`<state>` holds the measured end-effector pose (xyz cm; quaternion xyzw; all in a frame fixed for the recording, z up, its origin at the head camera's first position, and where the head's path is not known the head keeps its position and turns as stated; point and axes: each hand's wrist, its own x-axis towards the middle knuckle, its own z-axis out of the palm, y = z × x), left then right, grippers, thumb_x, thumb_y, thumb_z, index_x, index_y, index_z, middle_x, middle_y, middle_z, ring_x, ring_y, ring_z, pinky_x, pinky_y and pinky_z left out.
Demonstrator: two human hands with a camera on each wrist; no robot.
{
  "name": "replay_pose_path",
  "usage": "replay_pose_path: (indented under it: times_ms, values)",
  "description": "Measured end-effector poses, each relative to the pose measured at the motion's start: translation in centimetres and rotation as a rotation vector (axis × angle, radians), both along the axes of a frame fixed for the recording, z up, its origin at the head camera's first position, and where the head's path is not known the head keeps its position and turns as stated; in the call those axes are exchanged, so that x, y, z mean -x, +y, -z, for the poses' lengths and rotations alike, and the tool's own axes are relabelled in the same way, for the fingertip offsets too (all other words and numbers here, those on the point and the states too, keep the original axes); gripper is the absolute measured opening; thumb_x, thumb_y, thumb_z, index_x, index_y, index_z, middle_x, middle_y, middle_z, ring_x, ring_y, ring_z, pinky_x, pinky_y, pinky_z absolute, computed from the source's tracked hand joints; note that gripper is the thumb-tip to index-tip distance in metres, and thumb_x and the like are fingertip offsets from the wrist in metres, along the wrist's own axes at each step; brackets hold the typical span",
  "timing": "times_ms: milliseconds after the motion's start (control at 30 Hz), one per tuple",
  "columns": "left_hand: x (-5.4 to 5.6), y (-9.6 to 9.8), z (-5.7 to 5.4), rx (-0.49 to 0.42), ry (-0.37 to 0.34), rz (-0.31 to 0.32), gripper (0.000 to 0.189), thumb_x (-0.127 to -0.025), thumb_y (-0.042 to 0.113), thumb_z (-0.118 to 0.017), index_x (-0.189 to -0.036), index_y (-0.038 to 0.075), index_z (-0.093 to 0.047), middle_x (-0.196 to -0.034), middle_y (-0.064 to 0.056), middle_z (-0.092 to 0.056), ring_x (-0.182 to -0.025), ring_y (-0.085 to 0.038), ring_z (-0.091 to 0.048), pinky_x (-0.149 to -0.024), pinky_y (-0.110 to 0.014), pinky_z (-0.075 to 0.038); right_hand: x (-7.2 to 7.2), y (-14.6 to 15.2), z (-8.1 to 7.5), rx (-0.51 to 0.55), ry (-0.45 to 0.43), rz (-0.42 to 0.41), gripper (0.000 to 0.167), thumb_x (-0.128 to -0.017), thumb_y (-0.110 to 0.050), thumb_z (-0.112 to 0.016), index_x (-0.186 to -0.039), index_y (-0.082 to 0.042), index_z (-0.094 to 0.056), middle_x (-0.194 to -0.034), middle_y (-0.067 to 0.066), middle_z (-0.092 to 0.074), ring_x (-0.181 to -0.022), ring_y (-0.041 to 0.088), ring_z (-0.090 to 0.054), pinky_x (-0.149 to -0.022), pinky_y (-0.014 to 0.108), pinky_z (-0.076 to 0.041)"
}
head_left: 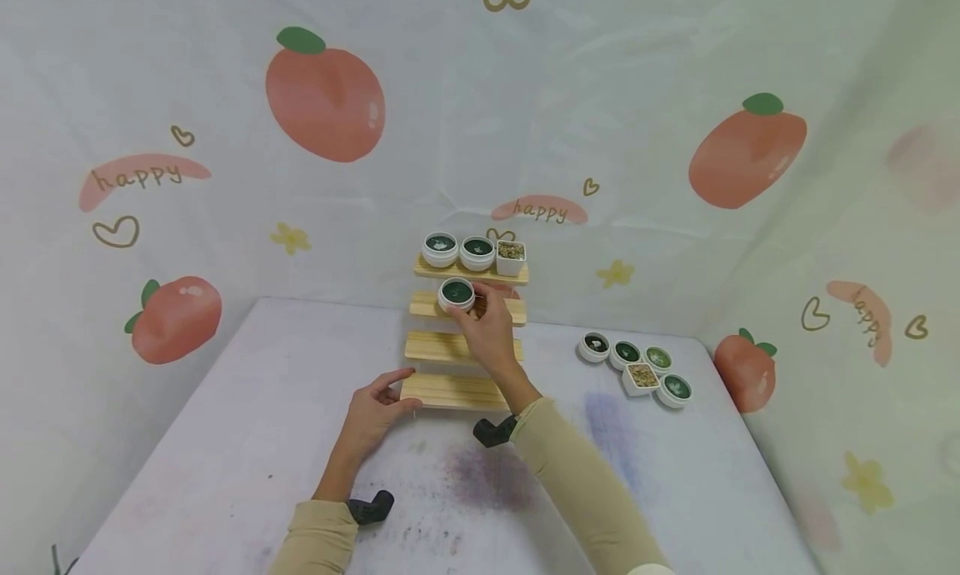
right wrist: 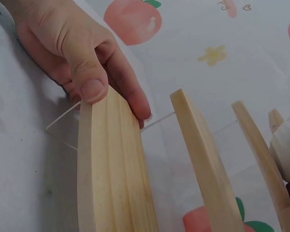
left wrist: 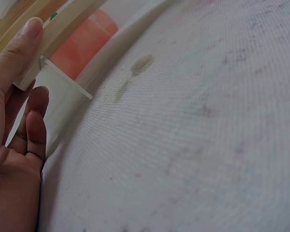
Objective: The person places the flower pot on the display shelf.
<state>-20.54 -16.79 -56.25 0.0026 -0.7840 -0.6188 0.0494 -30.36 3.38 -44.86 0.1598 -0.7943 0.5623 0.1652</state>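
A tiered wooden display stand (head_left: pixel 453 392) with clear side supports stands at the back middle. My left hand (head_left: pixel 371 415) grips the left end of its lowest board; in the right wrist view the thumb (right wrist: pixel 93 91) lies on the front edge and a finger at the back. My right hand (head_left: pixel 491 332) holds a small round white pot (head_left: pixel 457 293) with dark green contents at the second tier from the top. Whether the pot touches the board is unclear. On the top tier sit two round green-filled pots (head_left: pixel 440 250) and a square pot (head_left: pixel 512 258) with a tan, grainy filling.
To the right on the white cloth-covered table (head_left: pixel 247 442), several more small white pots (head_left: pixel 626 354) stand in a group, one of them square (head_left: pixel 641 379). A printed fabric backdrop (head_left: pixel 420 142) rises behind the stand.
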Motion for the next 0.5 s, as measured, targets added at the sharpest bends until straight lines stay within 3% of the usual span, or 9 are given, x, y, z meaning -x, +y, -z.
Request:
replay_pose_path:
  times_ms: [300,500]
  values:
    - [-0.22,0.06,-0.28,0.004,-0.014,0.001,0.058,-0.078,0.031,-0.089,-0.132,0.026,-0.069,-0.088,-0.009,-0.067,-0.074,-0.011,-0.057,-0.064,-0.021,-0.049,-0.25,0.06,-0.2,-0.112,0.026,0.034,0.058,-0.093,-0.022,-0.077,-0.141,0.002,-0.056,-0.126,0.018,-0.068,-0.108,0.027,-0.069,-0.087,0.035,-0.056]
    - [-0.16,0.22,-0.15,-0.01,-0.01,-0.013,0.057,-0.077,0.028,-0.09,-0.131,0.026,-0.07,-0.087,-0.009,-0.067,-0.073,-0.01,-0.057,-0.063,-0.021,-0.048,-0.43,0.35,-0.5,-0.121,0.003,0.013,0.062,-0.092,-0.024,-0.078,-0.143,0.002,-0.054,-0.127,0.018,-0.067,-0.109,0.028,-0.068,-0.089,0.039,-0.056]
